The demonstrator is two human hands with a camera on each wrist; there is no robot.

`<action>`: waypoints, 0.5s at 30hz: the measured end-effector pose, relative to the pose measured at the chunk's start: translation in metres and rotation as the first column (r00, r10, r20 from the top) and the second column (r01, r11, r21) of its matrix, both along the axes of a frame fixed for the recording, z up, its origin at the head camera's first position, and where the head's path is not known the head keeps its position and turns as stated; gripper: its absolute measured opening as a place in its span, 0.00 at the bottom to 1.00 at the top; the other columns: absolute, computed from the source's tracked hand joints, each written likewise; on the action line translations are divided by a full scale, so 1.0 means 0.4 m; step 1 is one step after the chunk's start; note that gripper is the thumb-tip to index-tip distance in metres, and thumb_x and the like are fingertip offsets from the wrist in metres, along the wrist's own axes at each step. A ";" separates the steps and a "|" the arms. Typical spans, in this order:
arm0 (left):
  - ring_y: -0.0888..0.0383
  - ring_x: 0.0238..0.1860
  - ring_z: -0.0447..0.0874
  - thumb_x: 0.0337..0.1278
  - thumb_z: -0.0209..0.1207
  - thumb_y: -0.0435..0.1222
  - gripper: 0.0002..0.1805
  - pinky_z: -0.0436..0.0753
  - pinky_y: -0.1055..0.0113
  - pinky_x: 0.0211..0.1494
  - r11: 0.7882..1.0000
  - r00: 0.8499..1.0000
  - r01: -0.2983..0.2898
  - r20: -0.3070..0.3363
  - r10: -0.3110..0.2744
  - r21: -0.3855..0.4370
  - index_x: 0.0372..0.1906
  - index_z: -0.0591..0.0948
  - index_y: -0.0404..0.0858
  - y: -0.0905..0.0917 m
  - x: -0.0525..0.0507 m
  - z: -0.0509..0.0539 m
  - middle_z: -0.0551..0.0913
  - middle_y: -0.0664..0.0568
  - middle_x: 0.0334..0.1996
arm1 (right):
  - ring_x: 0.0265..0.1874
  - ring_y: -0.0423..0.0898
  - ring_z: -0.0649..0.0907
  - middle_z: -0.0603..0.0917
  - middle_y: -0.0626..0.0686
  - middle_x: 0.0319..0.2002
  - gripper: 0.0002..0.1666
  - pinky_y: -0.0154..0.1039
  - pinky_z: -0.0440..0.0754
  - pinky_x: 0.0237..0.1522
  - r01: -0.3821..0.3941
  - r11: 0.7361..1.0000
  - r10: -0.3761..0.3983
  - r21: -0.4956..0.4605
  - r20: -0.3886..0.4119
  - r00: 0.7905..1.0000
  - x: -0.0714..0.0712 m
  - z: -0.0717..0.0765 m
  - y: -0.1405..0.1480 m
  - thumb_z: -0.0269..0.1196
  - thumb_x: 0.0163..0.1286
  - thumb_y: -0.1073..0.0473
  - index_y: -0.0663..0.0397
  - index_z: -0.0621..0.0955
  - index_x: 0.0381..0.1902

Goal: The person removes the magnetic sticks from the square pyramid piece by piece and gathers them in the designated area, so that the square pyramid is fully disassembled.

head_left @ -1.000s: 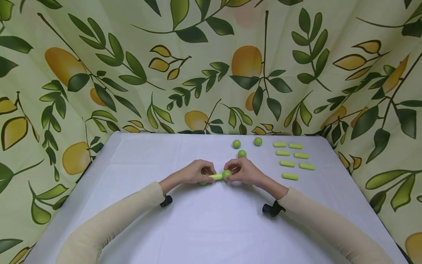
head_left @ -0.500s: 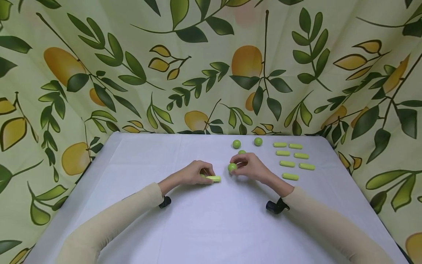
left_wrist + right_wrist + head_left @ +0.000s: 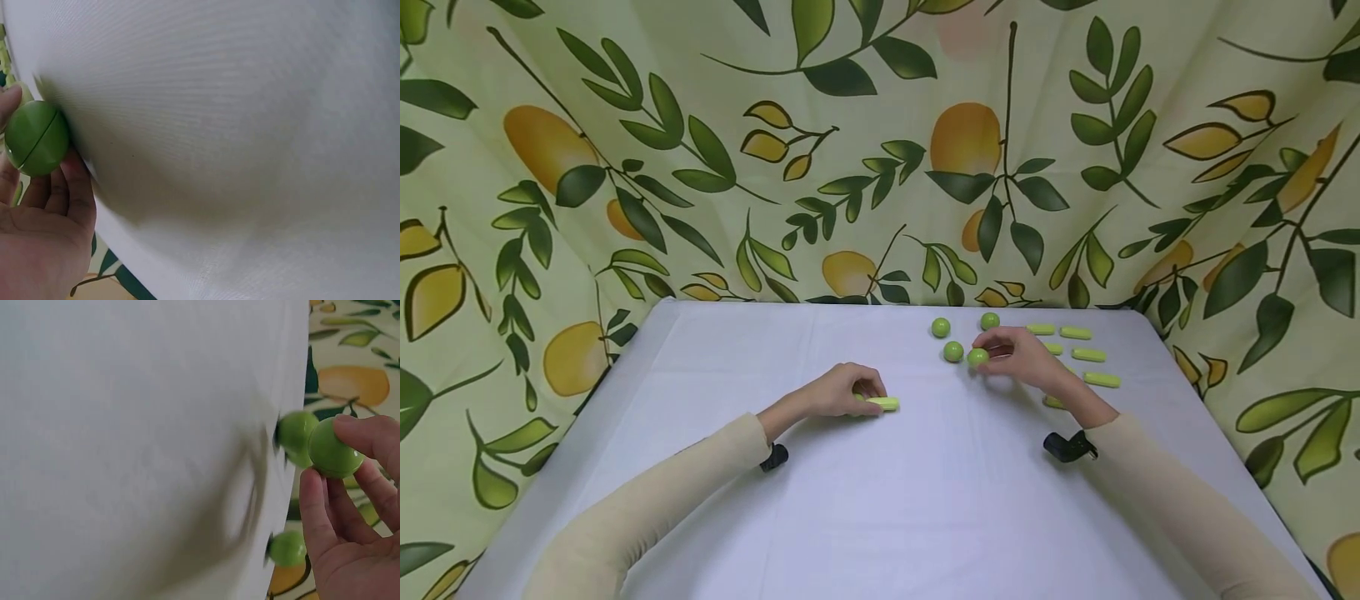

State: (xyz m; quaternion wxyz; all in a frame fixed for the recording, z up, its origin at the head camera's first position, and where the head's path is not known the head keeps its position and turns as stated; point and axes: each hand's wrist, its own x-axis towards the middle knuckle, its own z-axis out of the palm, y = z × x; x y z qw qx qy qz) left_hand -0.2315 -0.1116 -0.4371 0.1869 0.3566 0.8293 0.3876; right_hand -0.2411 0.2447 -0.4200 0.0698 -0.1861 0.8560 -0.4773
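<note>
My left hand (image 3: 844, 391) pinches a green ball (image 3: 36, 139) low over the white table, left of its middle. A light green ridged stick (image 3: 886, 404) points right from beside that ball, and the fingers mostly hide where the two meet. Farther right, my right hand (image 3: 1024, 360) holds another green ball (image 3: 334, 449) between thumb and fingertips. Just left of it in the head view sits a loose green ball (image 3: 953, 352). Two more, a green ball (image 3: 941, 327) and another green ball (image 3: 990, 321), lie near the back edge.
Several light green sticks (image 3: 1101, 381) lie in rough columns at the right, some partly covered by my right hand. A patterned curtain (image 3: 850, 167) hangs behind the white table (image 3: 880, 517). A black wrist camera (image 3: 1066, 447) hangs below the right sleeve.
My right hand has pulled its ball away from the stick's end and carried it right and back, beside the loose balls. My left hand has stayed nearly in place with its ball and stick.
</note>
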 end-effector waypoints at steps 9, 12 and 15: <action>0.63 0.38 0.81 0.60 0.71 0.31 0.06 0.81 0.67 0.47 1.000 1.000 -0.012 -0.008 0.013 0.001 0.40 0.85 0.36 0.002 0.005 0.000 0.85 0.57 0.35 | 0.53 0.62 0.82 0.82 0.64 0.53 0.21 0.52 0.80 0.55 0.017 0.995 -0.015 0.095 -0.030 0.999 -0.060 -0.022 0.055 0.73 0.61 0.72 0.66 0.82 0.52; 0.62 0.38 0.81 0.60 0.70 0.31 0.06 0.81 0.67 0.47 1.000 1.000 -0.011 -0.013 0.011 0.001 0.40 0.85 0.36 0.002 0.008 0.004 0.85 0.57 0.36 | 0.53 0.63 0.82 0.82 0.65 0.54 0.21 0.53 0.80 0.54 0.026 0.994 -0.024 0.105 -0.027 0.999 -0.070 -0.028 0.060 0.73 0.61 0.71 0.66 0.82 0.52; 0.62 0.39 0.81 0.60 0.70 0.31 0.06 0.81 0.67 0.48 1.000 1.000 -0.014 -0.013 0.014 -0.002 0.40 0.85 0.36 0.001 0.010 0.006 0.85 0.57 0.36 | 0.52 0.62 0.83 0.82 0.65 0.54 0.21 0.53 0.81 0.54 0.027 0.994 -0.024 0.107 -0.023 0.999 -0.078 -0.031 0.061 0.74 0.61 0.70 0.66 0.83 0.52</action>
